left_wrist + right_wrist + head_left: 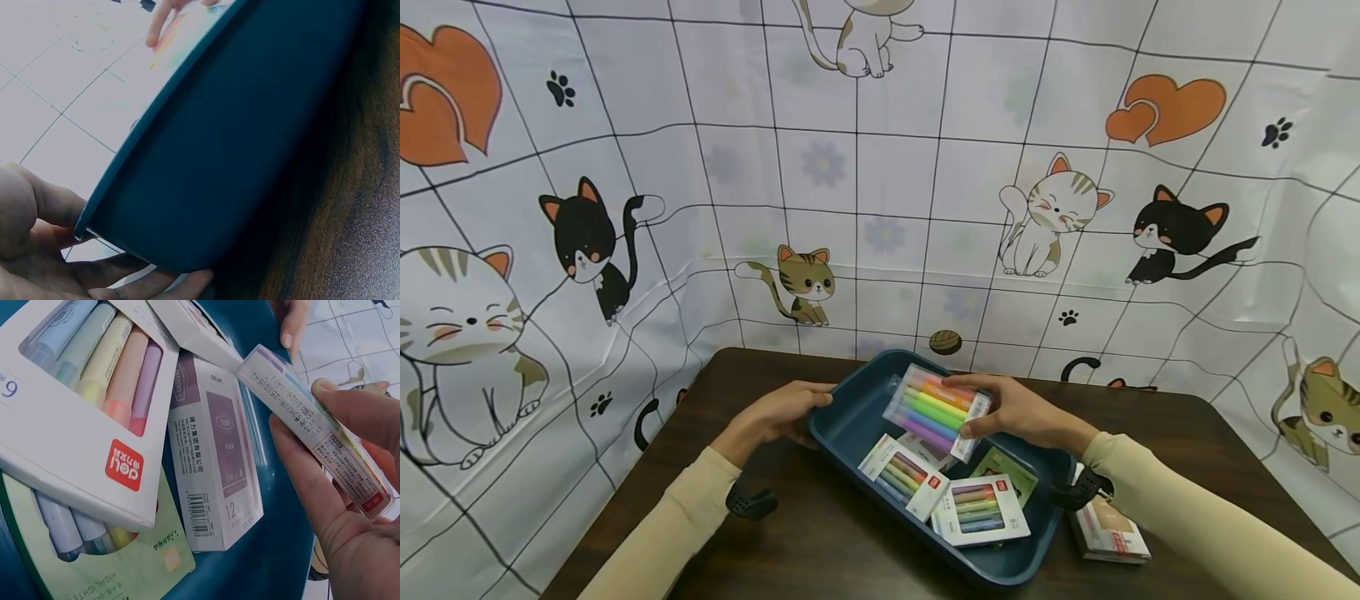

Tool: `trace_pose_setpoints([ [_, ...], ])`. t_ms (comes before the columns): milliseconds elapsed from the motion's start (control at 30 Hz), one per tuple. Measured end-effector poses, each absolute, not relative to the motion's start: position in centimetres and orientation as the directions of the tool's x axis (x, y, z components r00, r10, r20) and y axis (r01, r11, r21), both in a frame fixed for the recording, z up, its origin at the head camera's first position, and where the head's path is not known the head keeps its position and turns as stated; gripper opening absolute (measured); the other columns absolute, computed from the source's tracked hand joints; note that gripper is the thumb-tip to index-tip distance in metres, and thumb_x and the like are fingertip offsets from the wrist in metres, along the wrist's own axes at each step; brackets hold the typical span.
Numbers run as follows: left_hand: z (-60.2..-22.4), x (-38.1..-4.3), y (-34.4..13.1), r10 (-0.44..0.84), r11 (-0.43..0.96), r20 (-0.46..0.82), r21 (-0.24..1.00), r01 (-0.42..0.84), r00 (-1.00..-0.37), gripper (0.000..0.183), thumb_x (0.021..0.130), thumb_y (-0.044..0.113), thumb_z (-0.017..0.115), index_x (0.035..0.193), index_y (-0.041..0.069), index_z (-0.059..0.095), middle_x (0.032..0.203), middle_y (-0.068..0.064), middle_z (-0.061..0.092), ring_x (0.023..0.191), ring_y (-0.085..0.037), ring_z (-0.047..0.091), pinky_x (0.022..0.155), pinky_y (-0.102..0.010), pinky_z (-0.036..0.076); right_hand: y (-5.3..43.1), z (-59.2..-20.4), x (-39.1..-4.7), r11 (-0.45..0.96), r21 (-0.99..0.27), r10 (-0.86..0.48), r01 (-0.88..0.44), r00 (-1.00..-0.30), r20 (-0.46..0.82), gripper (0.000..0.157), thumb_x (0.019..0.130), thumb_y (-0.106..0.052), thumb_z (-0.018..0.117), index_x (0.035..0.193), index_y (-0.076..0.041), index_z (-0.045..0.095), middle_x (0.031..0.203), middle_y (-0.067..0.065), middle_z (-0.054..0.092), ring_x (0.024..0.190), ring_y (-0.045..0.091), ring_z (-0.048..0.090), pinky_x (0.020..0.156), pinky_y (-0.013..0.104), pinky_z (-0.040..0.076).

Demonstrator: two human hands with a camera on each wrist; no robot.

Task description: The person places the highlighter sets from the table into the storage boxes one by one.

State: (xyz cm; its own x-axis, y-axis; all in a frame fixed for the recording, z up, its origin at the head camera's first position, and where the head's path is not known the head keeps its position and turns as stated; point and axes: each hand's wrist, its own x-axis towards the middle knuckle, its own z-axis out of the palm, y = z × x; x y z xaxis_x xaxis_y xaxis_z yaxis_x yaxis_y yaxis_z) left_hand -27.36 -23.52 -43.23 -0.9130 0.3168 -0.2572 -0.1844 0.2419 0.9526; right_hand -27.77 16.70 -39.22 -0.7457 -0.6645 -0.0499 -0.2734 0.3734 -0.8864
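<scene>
My right hand (1018, 410) pinches a clear pack of highlighters (931, 407) in bright colours between thumb and fingers, above a dark blue plastic bin (842, 454). In the right wrist view the pack is seen edge-on, its printed label (347, 469) toward the camera. The left hand (784, 410) grips the bin's left end, thumb at the rim and fingers against the outer wall (187, 187). Inside the bin lie two white boxes of pastel highlighters, one (904, 475) beside the other (981, 510), a green highlighter box (1011, 471) and a white-and-purple box (219, 456).
On the dark wood table (805, 542), a stack of small packs (1112, 529) stands just right of the bin, partly behind the right wrist. A white cat-print sheet (887, 208) hangs behind the table and along its sides.
</scene>
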Motion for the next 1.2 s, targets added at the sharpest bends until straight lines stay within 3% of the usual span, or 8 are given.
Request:
trace_pose_setpoints([
  [167,-43.1,-27.3,-23.5,0.314,0.242,-0.261,0.952,-0.189,-0.913,0.047,0.109,0.018,0.05,0.154,0.009,0.046,0.158,-0.023,0.033,0.131,-0.044,0.042,0.071,-0.055,0.058,16.4,-38.9,-27.6,0.369,-0.895,-0.668,-0.252,-0.741,-0.066,0.073,0.091,-0.018,0.081,0.155,-0.022,0.046,0.135,0.019,0.048,0.103,0.037,0.061,0.087,0.047,0.054],
  [267,-43.1,-27.4,-23.5,0.324,0.248,-0.259,0.951,-0.183,-0.91,0.047,0.109,0.019,0.05,0.155,0.009,0.045,0.157,-0.024,0.033,0.131,-0.044,0.042,0.072,-0.056,0.058,16.5,-38.7,-27.7,0.414,-0.858,-0.67,-0.304,-0.74,-0.061,0.069,0.094,-0.025,0.077,0.155,-0.023,0.045,0.141,0.016,0.047,0.113,0.036,0.058,0.093,0.053,0.05],
  [467,-43.1,-27.6,-23.7,0.341,0.247,-0.256,0.953,-0.177,-0.904,0.048,0.109,0.02,0.049,0.156,0.009,0.044,0.158,-0.024,0.032,0.133,-0.044,0.04,0.073,-0.056,0.058,16.9,-37.3,-28.0,0.53,-0.669,-0.692,-0.521,-0.721,0.013,0.058,0.099,-0.039,0.068,0.151,-0.02,0.053,0.159,0.011,0.036,0.142,0.04,0.034,0.105,0.067,0.034],
  [700,-43.4,-27.5,-23.6,0.351,0.231,-0.248,0.957,-0.173,-0.903,0.047,0.11,0.018,0.048,0.156,0.01,0.043,0.156,-0.022,0.036,0.128,-0.042,0.046,0.072,-0.056,0.058,17.7,-36.3,-28.1,0.494,-0.689,-0.715,-0.53,-0.698,0.024,0.059,0.101,-0.036,0.066,0.154,-0.019,0.048,0.163,0.011,0.028,0.147,0.041,0.025,0.108,0.07,0.027],
  [867,-43.3,-27.5,-23.6,0.357,0.235,-0.244,0.958,-0.166,-0.902,0.048,0.11,0.018,0.047,0.157,0.008,0.041,0.157,-0.024,0.033,0.129,-0.043,0.045,0.072,-0.056,0.058,18.6,-36.4,-27.7,0.486,-0.748,-0.692,-0.452,-0.721,-0.014,0.063,0.099,-0.036,0.068,0.157,-0.027,0.044,0.165,0.002,0.026,0.148,0.037,0.022,0.108,0.069,0.027],
  [1000,-43.3,-27.5,-23.6,0.361,0.234,-0.241,0.959,-0.162,-0.901,0.048,0.11,0.018,0.046,0.157,0.008,0.041,0.158,-0.025,0.032,0.129,-0.044,0.045,0.073,-0.056,0.058,19.3,-36.6,-27.0,0.458,-0.833,-0.661,-0.31,-0.745,-0.086,0.064,0.1,-0.036,0.068,0.157,-0.038,0.039,0.164,-0.006,0.026,0.148,0.034,0.023,0.109,0.066,0.029],
  [1200,-43.1,-27.4,-23.5,0.352,0.237,-0.256,0.955,-0.179,-0.9,0.049,0.11,0.019,0.047,0.158,0.009,0.04,0.157,-0.024,0.034,0.129,-0.042,0.045,0.073,-0.056,0.058,20.3,-36.7,-26.2,0.463,-0.866,-0.607,-0.189,-0.779,-0.155,0.066,0.1,-0.04,0.067,0.156,-0.049,0.034,0.165,-0.008,0.024,0.147,0.039,0.025,0.108,0.07,0.027],
])
